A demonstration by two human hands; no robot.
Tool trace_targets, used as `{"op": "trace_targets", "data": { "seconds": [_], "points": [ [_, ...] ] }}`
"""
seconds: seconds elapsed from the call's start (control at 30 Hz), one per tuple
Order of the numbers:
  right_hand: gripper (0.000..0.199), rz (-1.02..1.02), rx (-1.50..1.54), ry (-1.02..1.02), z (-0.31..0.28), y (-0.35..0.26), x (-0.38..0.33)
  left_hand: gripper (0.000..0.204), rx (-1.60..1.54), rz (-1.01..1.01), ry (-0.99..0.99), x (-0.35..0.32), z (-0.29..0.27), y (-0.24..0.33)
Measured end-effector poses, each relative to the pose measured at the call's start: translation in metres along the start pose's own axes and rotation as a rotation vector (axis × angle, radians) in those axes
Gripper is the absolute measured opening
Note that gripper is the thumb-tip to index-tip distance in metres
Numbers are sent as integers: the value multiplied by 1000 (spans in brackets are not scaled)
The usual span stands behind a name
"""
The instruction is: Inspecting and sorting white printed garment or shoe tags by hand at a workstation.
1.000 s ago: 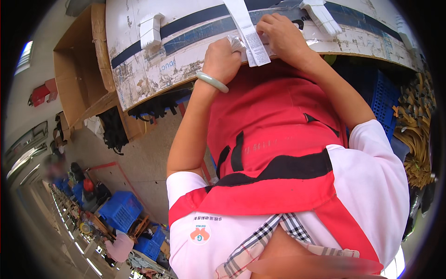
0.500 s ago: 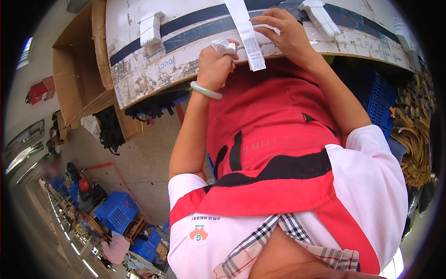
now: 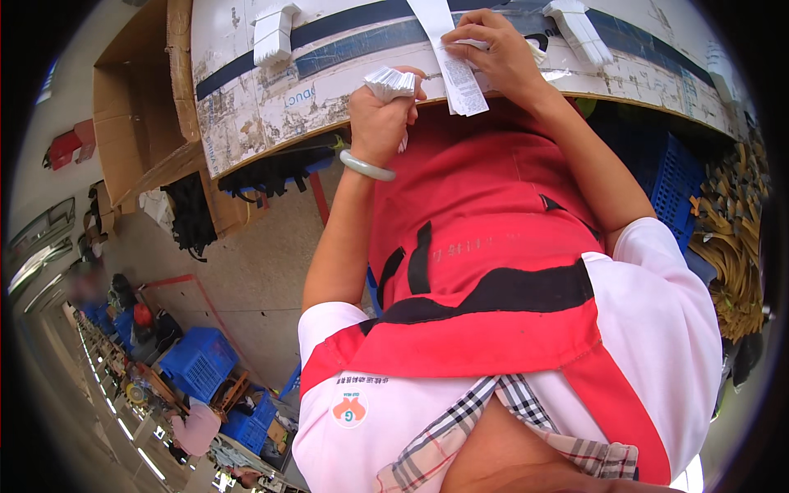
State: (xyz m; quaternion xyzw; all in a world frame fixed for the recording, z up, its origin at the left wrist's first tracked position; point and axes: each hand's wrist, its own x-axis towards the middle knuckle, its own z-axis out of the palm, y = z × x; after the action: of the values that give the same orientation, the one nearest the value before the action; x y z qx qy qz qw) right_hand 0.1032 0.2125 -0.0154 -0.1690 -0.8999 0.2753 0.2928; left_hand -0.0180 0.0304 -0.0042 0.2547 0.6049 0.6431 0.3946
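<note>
My left hand [image 3: 378, 123], with a pale bangle at the wrist, is closed round a bundle of folded white labels [image 3: 389, 83] whose fanned ends stick out on top. Right of it a long white printed label strip [image 3: 463, 89] lies across the table, its lower end hanging past the near edge. My right hand [image 3: 503, 64] has its thumb and forefinger closed on the strip's right side, about midway along what shows. The strip's far end runs out of view at the top.
On the worn white table [image 3: 329, 105] stand a bound white label stack [image 3: 273, 37] at left and another label stack [image 3: 578, 33] at right. A cardboard box [image 3: 140, 115] adjoins the table's left side. Blue crates [image 3: 675, 181] and tan strips [image 3: 727, 263] are at right.
My right thumb and forefinger have come down onto the label strip and closed on it. The strip's lower end has shifted slightly right and up. My left hand still grips its bundle.
</note>
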Motion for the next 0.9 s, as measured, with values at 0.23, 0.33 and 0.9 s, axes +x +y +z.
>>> {"op": "trace_targets", "data": {
  "seconds": [0.23, 0.33, 0.9],
  "points": [
    [15, -11, 59, -13, 9, 8, 1, 12, 52, 21, 16, -5, 6, 2],
    [16, 2, -13, 37, -2, 6, 1, 12, 71, 50, 29, -7, 5, 3],
    [18, -19, -128, 91, -26, 7, -7, 11, 19, -8, 21, -12, 2, -5]
  ]
}}
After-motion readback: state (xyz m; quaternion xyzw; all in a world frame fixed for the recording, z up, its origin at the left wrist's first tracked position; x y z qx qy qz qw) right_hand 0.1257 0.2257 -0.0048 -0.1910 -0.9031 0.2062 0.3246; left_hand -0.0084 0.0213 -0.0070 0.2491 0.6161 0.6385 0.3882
